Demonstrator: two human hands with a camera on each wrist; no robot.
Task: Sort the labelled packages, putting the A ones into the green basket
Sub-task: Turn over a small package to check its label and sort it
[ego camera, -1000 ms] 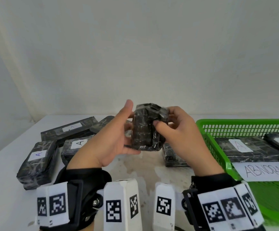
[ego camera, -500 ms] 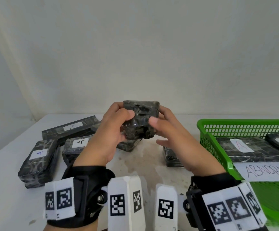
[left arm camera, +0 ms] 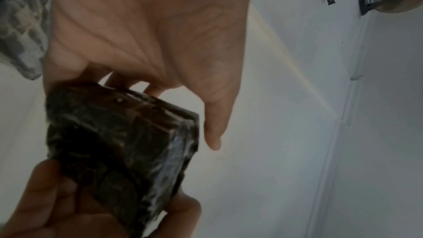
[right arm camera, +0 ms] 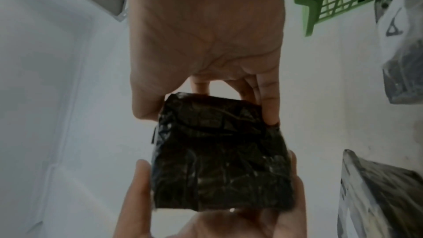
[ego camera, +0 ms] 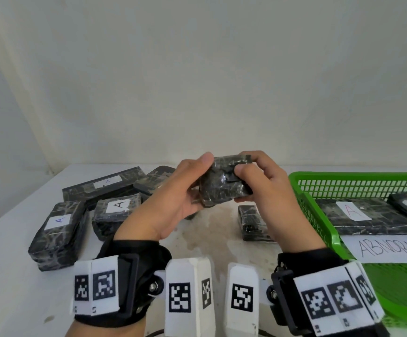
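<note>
At the centre of the head view, the left hand (ego camera: 173,198) and the right hand (ego camera: 268,190) are together grasping a small black plastic-wrapped package (ego camera: 224,183), holding it in the air above the white table (ego camera: 15,276). The left thumb is pressing along the package's upper left corner while the left fingers are curling underneath it; the right thumb is pressing on its front face with the right fingers wrapping over the top and behind. No label is showing on the sides of the held package that the cameras are seeing. Both wrists are wearing black bands carrying white blocks printed with square black-and-white markers. In the left half of the frame, several more black wrapped packages are lying on the table, among them one with a white A label (ego camera: 60,221) at the lower left and another A-labelled one (ego camera: 117,207) just beside it. A further unlabelled-looking package (ego camera: 251,222) is lying on the table below the right hand. At the right edge, the green basket (ego camera: 319,215) is holding a long package with a red A label (ego camera: 358,212), and a white paper sheet (ego camera: 387,249) with handwritten capitals is lying in front of that.
</note>
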